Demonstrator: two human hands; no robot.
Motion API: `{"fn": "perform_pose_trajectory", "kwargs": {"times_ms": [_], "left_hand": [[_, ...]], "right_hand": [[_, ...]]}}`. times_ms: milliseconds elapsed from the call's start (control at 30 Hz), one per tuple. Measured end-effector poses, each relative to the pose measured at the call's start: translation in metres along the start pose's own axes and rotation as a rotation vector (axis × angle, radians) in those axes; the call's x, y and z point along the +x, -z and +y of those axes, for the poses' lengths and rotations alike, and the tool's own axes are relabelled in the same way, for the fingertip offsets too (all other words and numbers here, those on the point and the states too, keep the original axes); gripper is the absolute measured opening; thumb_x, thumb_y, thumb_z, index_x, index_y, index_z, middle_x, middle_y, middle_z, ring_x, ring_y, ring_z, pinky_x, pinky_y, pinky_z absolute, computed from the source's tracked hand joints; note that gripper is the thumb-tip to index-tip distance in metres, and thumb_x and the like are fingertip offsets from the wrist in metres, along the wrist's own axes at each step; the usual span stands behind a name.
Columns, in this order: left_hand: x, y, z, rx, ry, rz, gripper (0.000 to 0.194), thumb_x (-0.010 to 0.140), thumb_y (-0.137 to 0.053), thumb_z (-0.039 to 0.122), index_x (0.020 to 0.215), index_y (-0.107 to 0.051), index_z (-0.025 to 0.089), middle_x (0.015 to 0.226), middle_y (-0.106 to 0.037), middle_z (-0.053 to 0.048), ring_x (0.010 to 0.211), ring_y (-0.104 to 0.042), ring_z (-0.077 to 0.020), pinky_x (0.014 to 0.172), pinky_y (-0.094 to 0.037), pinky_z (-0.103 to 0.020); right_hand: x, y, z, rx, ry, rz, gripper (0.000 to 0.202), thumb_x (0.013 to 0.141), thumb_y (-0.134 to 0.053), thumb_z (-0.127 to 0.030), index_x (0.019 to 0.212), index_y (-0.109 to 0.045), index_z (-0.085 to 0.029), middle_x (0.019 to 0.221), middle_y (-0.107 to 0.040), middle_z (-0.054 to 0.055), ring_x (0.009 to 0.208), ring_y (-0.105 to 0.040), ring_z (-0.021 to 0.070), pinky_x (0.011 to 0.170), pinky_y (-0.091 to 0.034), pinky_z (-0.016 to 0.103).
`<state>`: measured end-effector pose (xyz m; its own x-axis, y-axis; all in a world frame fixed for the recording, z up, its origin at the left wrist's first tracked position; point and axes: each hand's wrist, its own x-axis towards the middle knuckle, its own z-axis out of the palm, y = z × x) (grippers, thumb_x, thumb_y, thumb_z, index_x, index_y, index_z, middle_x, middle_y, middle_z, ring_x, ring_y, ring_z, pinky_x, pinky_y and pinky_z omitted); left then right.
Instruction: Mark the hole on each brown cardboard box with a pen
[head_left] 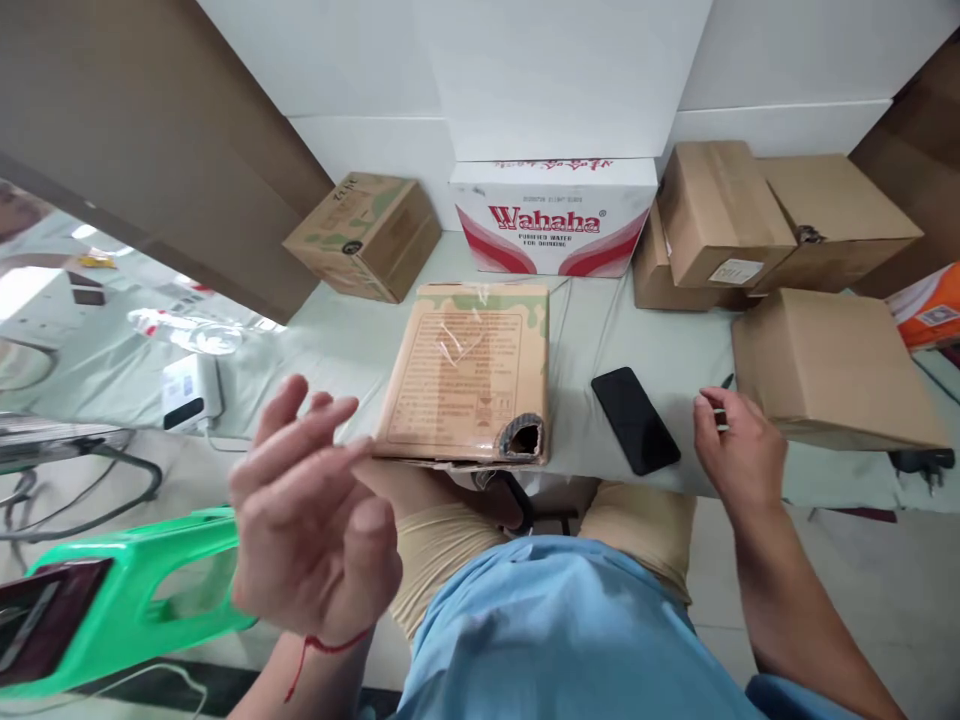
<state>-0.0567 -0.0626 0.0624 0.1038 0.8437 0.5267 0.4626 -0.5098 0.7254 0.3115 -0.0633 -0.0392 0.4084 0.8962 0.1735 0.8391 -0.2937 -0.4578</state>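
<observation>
- Left hand (pixel 315 530) is raised, fingers loosely bent, nothing in the grasp; red string bracelet (pixel 330 645) at the wrist. Fingertips overlap the near-left corner of our carton (pixel 461 370) in view; we can't tell if they touch.
- Right hand (pixel 742 445) is at the table, fingers curled by a dark slim tip (pixel 727 381); we can't tell if it grips that.
- Carton sits at the table's near edge, centre, between our hands: brown cardboard, boxy, glossy clear tape on top, ragged hole with exposed corrugation at the near-right corner.
- Phone (pixel 636 420), flat, black, glossy, lies between carton and right hand. Tablecloth (pixel 577 310) is pale green, creased.
- Behind: white-and-red box (pixel 555 235) against the white backing, camo-print box (pixel 364 235) at left, stacked brown boxes (pixel 727 210) at right. Plain box (pixel 832 370) stands just beyond the right hand, orange pack (pixel 930 305) beside it.
- Left side: clear plastic bottle (pixel 187 330), white device (pixel 191 390) with cable, green plastic frame (pixel 142 590) partly behind our hand.
- We read "Wahaha®", "PURIFIED WATER FOR DRINKING" on the white-and-red box; carton's printed panel is too small to read.
</observation>
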Motion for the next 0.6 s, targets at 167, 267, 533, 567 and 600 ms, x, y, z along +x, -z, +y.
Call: {"fn": "perform_pose_trajectory", "kwargs": {"times_ms": [167, 267, 533, 567, 600], "left_hand": [[0.021, -0.002, 0.026, 0.283, -0.199, -0.076, 0.037, 0.096, -0.079, 0.038, 0.131, -0.075, 0.028, 0.139, -0.078, -0.008, 0.150, -0.061, -0.0393, 0.133, -0.040, -0.064], [0.033, -0.007, 0.027, 0.445, -0.332, -0.154, 0.034, 0.097, -0.074, 0.022, 0.131, -0.074, 0.024, 0.136, -0.080, -0.009, 0.144, -0.067, -0.0361, 0.132, -0.043, -0.062], [0.037, -0.017, 0.013, 0.515, -0.327, -0.128, 0.041, 0.096, -0.063, 0.008, 0.135, -0.072, 0.015, 0.142, -0.077, -0.016, 0.134, -0.075, -0.0300, 0.127, -0.053, -0.050], [0.037, -0.017, 0.014, 0.515, -0.326, -0.135, 0.042, 0.096, -0.063, 0.007, 0.136, -0.072, 0.015, 0.142, -0.077, -0.016, 0.135, -0.074, -0.0301, 0.128, -0.053, -0.051], [0.037, -0.016, 0.016, 0.512, -0.325, -0.141, 0.042, 0.096, -0.063, 0.007, 0.136, -0.071, 0.015, 0.142, -0.077, -0.016, 0.135, -0.074, -0.0301, 0.128, -0.053, -0.051]], "right_hand": [[0.029, -0.006, 0.022, -0.489, -0.111, -0.330, 0.058, 0.109, -0.045, -0.043, 0.153, -0.060, -0.008, 0.127, -0.074, 0.029, 0.107, -0.079, 0.0444, 0.091, -0.060, 0.054], [0.039, -0.019, 0.016, -0.517, -0.131, -0.346, 0.057, 0.109, -0.043, -0.038, 0.156, -0.058, -0.009, 0.121, -0.074, 0.030, 0.102, -0.080, 0.0423, 0.087, -0.059, 0.049], [0.040, -0.018, 0.021, 0.352, -0.263, -0.181, 0.039, 0.084, -0.065, -0.031, 0.116, -0.082, -0.017, 0.069, -0.071, 0.004, 0.058, -0.063, 0.0213, 0.059, -0.048, 0.032], [0.037, -0.013, 0.021, 0.612, -0.292, -0.134, 0.036, 0.083, -0.066, -0.034, 0.110, -0.082, -0.018, 0.069, -0.071, 0.003, 0.055, -0.061, 0.0188, 0.054, -0.046, 0.030], [0.033, -0.008, 0.019, 0.854, -0.310, -0.092, 0.034, 0.081, -0.068, -0.036, 0.106, -0.082, -0.018, 0.072, -0.072, 0.003, 0.054, -0.061, 0.0174, 0.051, -0.045, 0.028]]}}
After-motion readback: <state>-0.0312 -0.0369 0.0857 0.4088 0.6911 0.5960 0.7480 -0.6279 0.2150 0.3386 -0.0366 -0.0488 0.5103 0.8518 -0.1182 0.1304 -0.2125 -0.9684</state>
